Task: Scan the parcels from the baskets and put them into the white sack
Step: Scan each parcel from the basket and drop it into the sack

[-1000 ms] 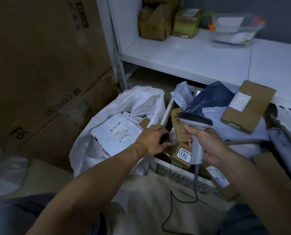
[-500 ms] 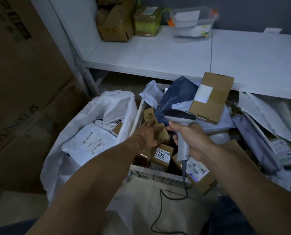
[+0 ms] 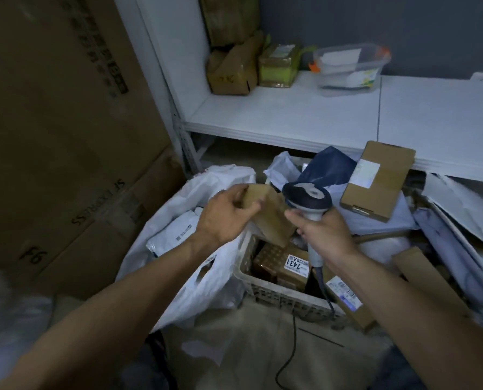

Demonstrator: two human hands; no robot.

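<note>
A: what's being held rn, and how many?
B: one brown parcel (image 3: 271,218), gripped by the left hand (image 3: 224,217) over the basket (image 3: 279,298) edge, beside the white sack (image 3: 206,190). One scanner (image 3: 307,195) is clutched by the right hand (image 3: 325,237).

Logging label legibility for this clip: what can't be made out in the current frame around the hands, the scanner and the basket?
Head view only.
- Held brown parcel: no label shows; left hand covers its upper end.
- Scanner in right hand: window faces away, no beam visible.
- Basket: deeper contents hidden beneath parcel and right hand.
- 7431 label: fine print too small.
- White sack: lower contents hidden by left forearm.
</note>
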